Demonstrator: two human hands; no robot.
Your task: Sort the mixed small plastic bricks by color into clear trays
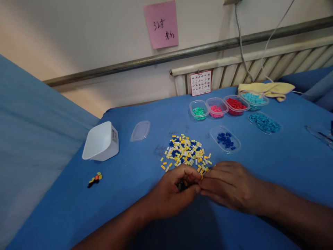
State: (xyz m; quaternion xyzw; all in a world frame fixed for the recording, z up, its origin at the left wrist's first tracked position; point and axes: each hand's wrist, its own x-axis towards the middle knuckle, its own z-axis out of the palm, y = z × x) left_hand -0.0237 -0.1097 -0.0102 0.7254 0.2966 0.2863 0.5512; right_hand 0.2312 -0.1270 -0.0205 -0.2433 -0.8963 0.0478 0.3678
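Note:
My left hand [175, 191] is curled at the near edge of a loose pile of small toy bricks [186, 151], yellow, white and dark blue. Within its cupped fingers a few small brick-like pieces [185, 183] show dimly. My right hand [232, 187] meets the left fingertips, its own fingers closed together. A yellow piece shows where the two hands touch; whether it is gripped or lies behind them I cannot tell. Right of the pile, a clear lid [236, 148] bears dark blue bricks [225, 140].
Clear tubs of green [199, 111], pink [216, 110], red [235, 103] and light blue bricks [253, 98] line the back. A lid of teal bricks [264, 122] is nearby. Leftward are a bare lid [141, 131], a white bin [100, 142] and a small brick cluster [95, 179].

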